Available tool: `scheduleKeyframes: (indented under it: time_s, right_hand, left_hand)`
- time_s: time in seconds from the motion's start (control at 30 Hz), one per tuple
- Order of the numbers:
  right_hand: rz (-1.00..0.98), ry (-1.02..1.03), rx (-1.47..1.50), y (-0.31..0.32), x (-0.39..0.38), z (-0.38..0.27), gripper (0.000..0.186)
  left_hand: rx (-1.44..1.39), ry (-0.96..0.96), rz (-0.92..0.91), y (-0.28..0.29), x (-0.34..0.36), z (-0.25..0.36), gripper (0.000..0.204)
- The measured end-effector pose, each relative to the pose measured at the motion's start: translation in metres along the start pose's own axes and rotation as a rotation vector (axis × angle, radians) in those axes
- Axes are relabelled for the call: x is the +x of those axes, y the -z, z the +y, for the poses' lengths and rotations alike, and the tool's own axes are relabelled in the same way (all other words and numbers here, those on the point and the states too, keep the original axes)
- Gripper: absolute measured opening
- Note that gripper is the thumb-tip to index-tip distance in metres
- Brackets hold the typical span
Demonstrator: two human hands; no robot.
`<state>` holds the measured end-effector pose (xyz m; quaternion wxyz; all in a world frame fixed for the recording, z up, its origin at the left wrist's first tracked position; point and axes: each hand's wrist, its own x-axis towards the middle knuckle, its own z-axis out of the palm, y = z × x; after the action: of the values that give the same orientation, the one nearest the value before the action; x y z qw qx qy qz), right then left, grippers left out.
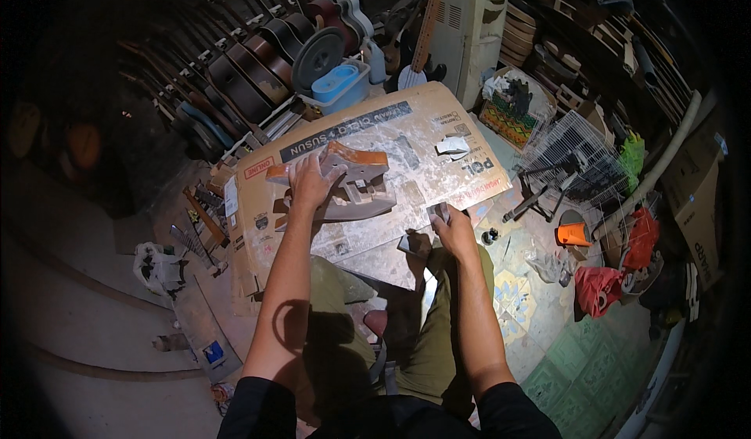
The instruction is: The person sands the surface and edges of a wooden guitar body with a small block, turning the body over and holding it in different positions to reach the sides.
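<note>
A dusty wooden electric guitar body (368,158), orange-brown along its edge with cut-out cavities in its face, lies on a flattened cardboard sheet (422,103). My left hand (311,181) is closed on its upper left part, with the fingers over the wood. To the right, apart from the body, my right hand (455,234) grips a small dark block (443,211) near the cardboard's front edge. A folded piece of whitish paper (452,146) rests on the cardboard beyond. Pale dust covers the guitar body and much of the sheet.
Several guitars (235,75) stand in a row at the back left, beside a blue tub (336,87). A wire rack (579,154), an orange container (573,234) and a red bag (598,289) are on the right. Tools (205,218) lie to the left.
</note>
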<state>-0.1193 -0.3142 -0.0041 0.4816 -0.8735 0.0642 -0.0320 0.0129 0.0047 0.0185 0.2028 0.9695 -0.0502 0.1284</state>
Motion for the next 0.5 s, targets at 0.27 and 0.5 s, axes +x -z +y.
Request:
scheduleKeyframes:
  time_s: [0.27, 0.5]
  right_hand:
    - [0.005, -0.007, -0.029, 0.001, -0.001, -0.005, 0.03]
    - [0.008, -0.004, -0.019, 0.001, 0.0, 0.002, 0.031]
  left_hand:
    - [-0.044, -0.037, 0.073, -0.008, 0.0, -0.008, 0.053]
    - [0.025, 0.007, -0.035, 0.002, -0.002, 0.003, 0.073]
